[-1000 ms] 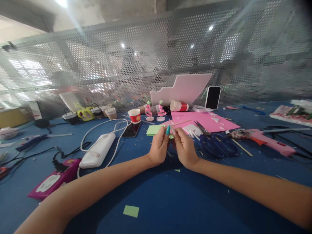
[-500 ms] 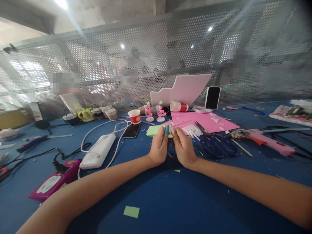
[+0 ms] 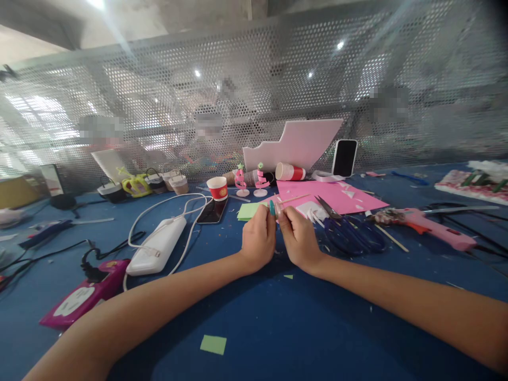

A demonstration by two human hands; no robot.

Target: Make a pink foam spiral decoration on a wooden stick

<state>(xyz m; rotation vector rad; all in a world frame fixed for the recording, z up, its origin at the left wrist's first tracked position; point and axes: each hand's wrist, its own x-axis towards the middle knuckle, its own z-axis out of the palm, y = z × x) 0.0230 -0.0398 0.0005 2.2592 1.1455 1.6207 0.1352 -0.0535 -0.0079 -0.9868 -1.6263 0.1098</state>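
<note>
My left hand [image 3: 257, 238] and my right hand [image 3: 300, 238] meet at the fingertips above the blue table. Both are closed in a pinch, thumbs uppermost. Whatever sits between the fingers is too small and hidden to make out. Something teal [image 3: 272, 207] covers the tip of my left thumb. Just behind the hands lie a light green paper pad [image 3: 250, 210] and a thin wooden stick [image 3: 296, 199]. Two small pink spiral ornaments [image 3: 240, 180] with green tops stand on round bases farther back. In front, a green paper rectangle [image 3: 213, 344] lies flat.
Dark blue scissors [image 3: 353, 234] and a pink glue gun [image 3: 440, 228] lie to the right, near pink paper [image 3: 365, 200]. A white power bank [image 3: 156, 247], its cable, a magenta power strip [image 3: 85, 296], a phone [image 3: 213, 211] and a red-white paper cup [image 3: 217, 189] lie left.
The small light green piece seen between my fingertips earlier is now out of sight behind them. My hands have turned slightly and stay together. The view has shifted a little.
</note>
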